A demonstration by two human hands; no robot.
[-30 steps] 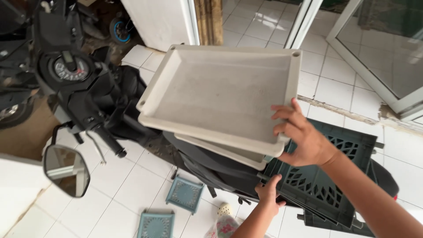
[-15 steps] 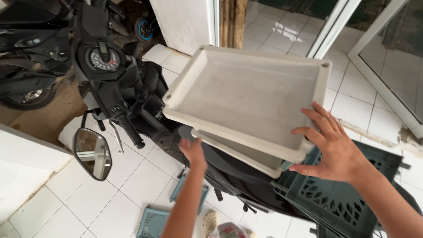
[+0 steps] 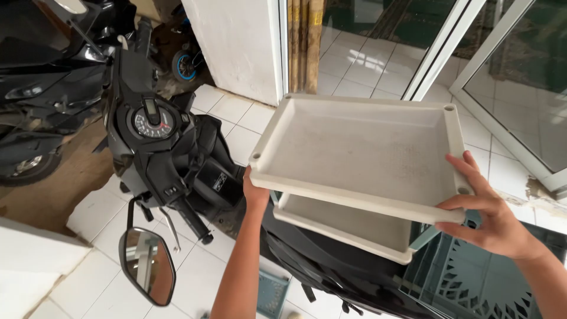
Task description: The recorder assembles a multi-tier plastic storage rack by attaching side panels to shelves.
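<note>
I hold a stack of two shallow white plastic trays (image 3: 360, 153) level in front of me, the upper one empty and dusty, the lower one (image 3: 348, 227) peeking out beneath its near edge. My left hand (image 3: 255, 194) grips under the stack's near left corner. My right hand (image 3: 491, 211) clasps the right edge, fingers spread over the rim. The trays hover above the seat of a black scooter (image 3: 177, 171).
The scooter's handlebar, dashboard (image 3: 152, 121) and mirror (image 3: 146, 273) stand at left. A dark green plastic crate (image 3: 472, 283) sits at lower right. A small teal tile-like piece (image 3: 273, 292) lies on the white floor tiles. Glass sliding doors (image 3: 508, 65) are behind.
My left hand has risen from below the scooter and taken the stack's left corner. The view has shifted left and closer; the trays now sit level between both hands.
</note>
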